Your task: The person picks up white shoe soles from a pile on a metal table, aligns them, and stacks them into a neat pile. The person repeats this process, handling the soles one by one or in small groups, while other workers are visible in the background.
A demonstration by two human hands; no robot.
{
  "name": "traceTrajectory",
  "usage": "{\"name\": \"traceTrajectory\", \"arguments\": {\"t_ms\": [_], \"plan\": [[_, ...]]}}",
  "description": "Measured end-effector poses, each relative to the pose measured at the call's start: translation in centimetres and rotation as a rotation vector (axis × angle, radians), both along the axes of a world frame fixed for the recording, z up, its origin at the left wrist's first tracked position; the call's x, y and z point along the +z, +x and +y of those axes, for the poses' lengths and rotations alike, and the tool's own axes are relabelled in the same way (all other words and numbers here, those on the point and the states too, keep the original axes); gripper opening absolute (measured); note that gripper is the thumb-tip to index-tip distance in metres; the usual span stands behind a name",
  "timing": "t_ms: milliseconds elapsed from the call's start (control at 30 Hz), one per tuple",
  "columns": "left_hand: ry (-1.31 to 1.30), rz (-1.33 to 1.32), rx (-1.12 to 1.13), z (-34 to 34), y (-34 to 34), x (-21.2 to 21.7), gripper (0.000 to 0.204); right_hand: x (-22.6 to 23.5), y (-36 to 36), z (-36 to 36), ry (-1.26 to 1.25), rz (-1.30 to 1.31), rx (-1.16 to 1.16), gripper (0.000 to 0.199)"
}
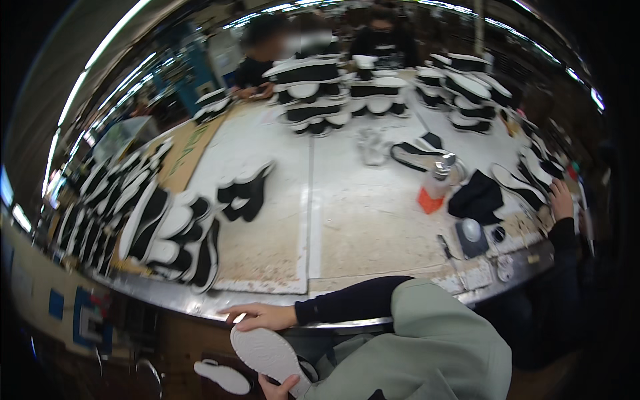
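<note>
A shoe with a white sole is held in front of me, its underside turned up; a bit of dark upper shows along one side. My left hand is closed around its lower end, the thumb lying on the sole. At the toe end is my right hand, in a dark sleeve, thumb at the sole's edge and fingers reaching past the tip. Some of the fingers' contact is hidden. Lower down on the left, below the table edge, lies another white-soled piece.
Rows of black-and-white shoes crowd the table's left side, and stacks of shoes stand at the back. A bottle with orange liquid and a black cloth lie right. Another person's hand is beside shoes there. The metal table edge runs close by.
</note>
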State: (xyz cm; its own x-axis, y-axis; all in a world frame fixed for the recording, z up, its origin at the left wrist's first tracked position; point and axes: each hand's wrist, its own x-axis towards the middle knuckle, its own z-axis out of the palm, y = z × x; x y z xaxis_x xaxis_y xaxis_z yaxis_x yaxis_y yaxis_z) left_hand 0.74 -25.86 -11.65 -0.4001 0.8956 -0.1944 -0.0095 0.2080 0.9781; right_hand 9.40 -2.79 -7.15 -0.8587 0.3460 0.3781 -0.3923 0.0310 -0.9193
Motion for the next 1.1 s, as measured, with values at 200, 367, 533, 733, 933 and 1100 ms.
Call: {"name": "traceTrajectory", "arguments": {"t_ms": [200,367,533,733,933,1100], "plan": [[-0.258,-0.151,-0.16,1.6,-0.1,-0.2,0.074,-1.6,0.8,1.2,0.033,-0.177,0.163,0.038],[-0.282,-0.096,-0.244,-0.1,-2.8,-5.4,0.068,-0.2,1.1,0.6,0.048,-0.008,0.188,0.036],[-0.211,0.304,-0.407,0.9,-4.7,-5.1,0.062,-3.1,-2.1,0.8,0.046,0.02,0.193,0.03],[-0.269,0.055,-0.363,6.1,-2.7,-2.3,0.061,-3.1,-2.0,-0.4,0.164,0.061,0.123,0.033],[-0.262,0.009,-0.358,9.2,-1.8,-0.6,0.06,-4.3,-3.1,-0.2,0.091,0.123,0.137,0.033],[-0.246,-0.035,-0.328,10.6,-1.7,0.1,0.059,-4.0,-2.6,0.7,0.052,0.102,-0.057,0.027]]}}
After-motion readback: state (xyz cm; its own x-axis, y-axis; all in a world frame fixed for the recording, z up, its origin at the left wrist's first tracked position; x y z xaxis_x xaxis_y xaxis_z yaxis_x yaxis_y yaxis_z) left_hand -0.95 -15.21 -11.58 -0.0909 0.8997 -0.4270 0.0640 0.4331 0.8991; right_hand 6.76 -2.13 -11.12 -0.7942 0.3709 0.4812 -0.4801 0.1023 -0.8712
